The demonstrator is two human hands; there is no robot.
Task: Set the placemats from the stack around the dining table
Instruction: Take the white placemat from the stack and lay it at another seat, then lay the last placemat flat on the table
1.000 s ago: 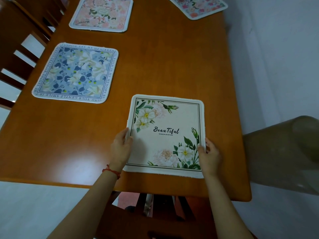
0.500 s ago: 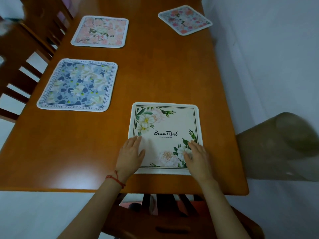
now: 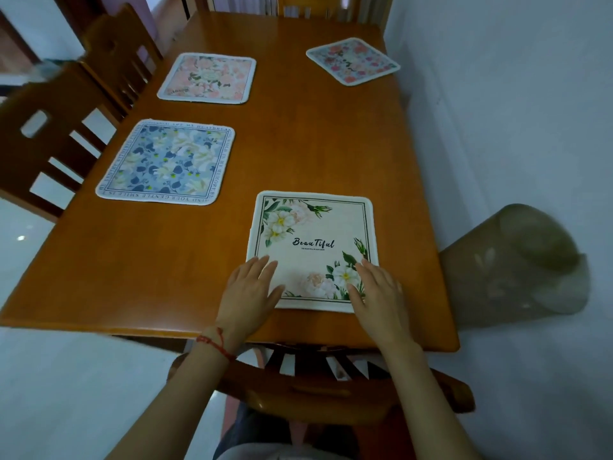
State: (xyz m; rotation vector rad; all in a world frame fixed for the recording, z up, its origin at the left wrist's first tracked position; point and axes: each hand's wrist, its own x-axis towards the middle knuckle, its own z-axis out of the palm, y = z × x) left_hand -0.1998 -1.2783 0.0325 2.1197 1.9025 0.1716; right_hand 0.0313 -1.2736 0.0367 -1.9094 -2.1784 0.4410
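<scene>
A cream placemat [image 3: 313,240] printed with white flowers and the word "Beautiful" lies flat near the front edge of the wooden dining table [image 3: 159,273]. My left hand [image 3: 248,293] rests flat on its lower left corner, fingers straight. My right hand [image 3: 378,290] lies flat on its lower right corner, fingers straight too. A blue floral placemat [image 3: 167,162] lies at the left side, a pink floral placemat [image 3: 207,78] farther back on the left, and another pink placemat [image 3: 353,59] sits skewed at the far right.
Wooden chairs [image 3: 49,134] stand along the table's left side, one chair back [image 3: 318,390] is just below my hands, another at the far end. A brownish translucent bin [image 3: 517,263] stands by the white wall to the right.
My hands let go of the cream placemat's side edges and moved onto its lower corners, lying flat. The view tilted up, showing more of the far table.
</scene>
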